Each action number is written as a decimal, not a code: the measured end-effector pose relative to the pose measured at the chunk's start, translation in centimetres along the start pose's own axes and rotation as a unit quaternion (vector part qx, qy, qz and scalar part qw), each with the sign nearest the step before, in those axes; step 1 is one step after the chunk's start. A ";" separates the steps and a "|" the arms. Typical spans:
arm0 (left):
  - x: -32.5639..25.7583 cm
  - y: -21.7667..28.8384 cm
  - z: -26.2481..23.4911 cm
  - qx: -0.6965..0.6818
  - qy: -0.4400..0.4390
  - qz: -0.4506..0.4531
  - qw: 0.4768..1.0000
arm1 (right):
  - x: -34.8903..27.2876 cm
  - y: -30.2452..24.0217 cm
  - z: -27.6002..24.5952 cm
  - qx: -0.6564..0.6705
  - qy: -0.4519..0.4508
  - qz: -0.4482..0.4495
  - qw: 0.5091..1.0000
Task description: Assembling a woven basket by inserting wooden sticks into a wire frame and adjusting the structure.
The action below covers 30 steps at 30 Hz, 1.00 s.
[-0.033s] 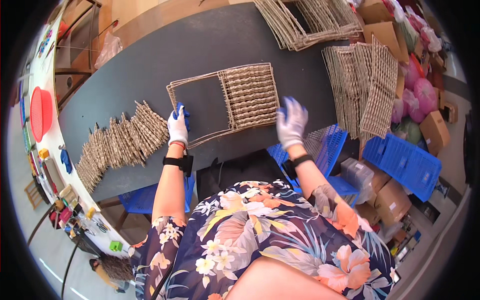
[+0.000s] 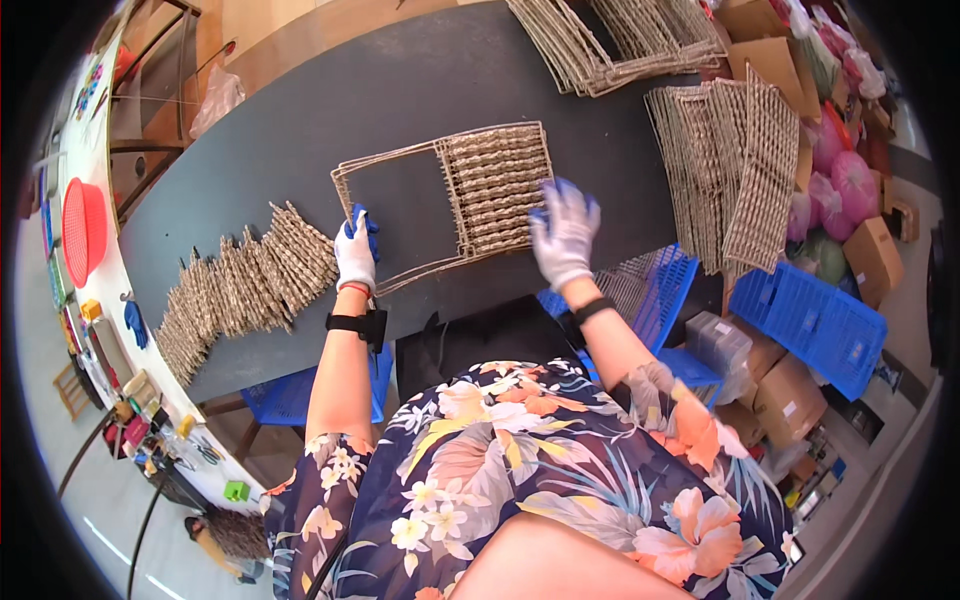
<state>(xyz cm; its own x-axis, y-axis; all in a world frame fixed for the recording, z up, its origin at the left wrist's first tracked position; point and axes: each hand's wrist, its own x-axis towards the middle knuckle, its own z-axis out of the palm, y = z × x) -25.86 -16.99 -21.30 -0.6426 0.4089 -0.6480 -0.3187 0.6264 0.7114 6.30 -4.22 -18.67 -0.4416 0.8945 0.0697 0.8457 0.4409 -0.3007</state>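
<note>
A rectangular frame (image 2: 390, 160) bound in tan twisted cord lies before me on the dark table. Braided strips (image 2: 497, 190) fill its right part, while its left part shows the bare tabletop. My left hand (image 2: 355, 255), in a white glove with blue fingertips, is closed round the frame's left side. At the opposite side, my right hand (image 2: 565, 235) in a matching glove lies against the lower right edge with fingers stretched out and nothing gripped. A spread row of loose braided strips (image 2: 250, 280) lies left of my left hand.
Similar woven frames (image 2: 620, 65) are stacked at the far right, with finished-looking woven panels (image 2: 725, 180) beside them. Blue plastic chairs (image 2: 650, 300) stand by the table's near side. Cardboard boxes (image 2: 785, 395) and pink bags (image 2: 850, 185) crowd the right. A red basket (image 2: 84, 230) is far left.
My right hand has moved left, from just beside the frame onto its right edge. The left hand keeps its hold, and the frame has barely moved.
</note>
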 end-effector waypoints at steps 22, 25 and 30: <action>-9.8 7.4 0.4 -0.090 0.069 -0.098 0.989 | 5.0 -5.7 5.0 0.077 -0.156 -0.069 0.982; -8.1 6.2 0.0 -0.075 0.057 -0.097 0.991 | 5.4 -5.4 3.5 0.135 -0.029 -0.089 0.986; -8.9 6.6 0.5 -0.046 0.068 -0.072 0.994 | 8.7 -7.7 6.1 0.010 -0.100 -0.168 0.981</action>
<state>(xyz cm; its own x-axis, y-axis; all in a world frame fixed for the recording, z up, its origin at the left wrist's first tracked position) -21.91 -16.15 -10.94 -0.6719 0.2226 -0.7065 -0.4721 0.6063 0.6400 -5.91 -0.30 -21.50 -0.7457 0.6660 -0.0201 0.6377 0.7047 -0.3108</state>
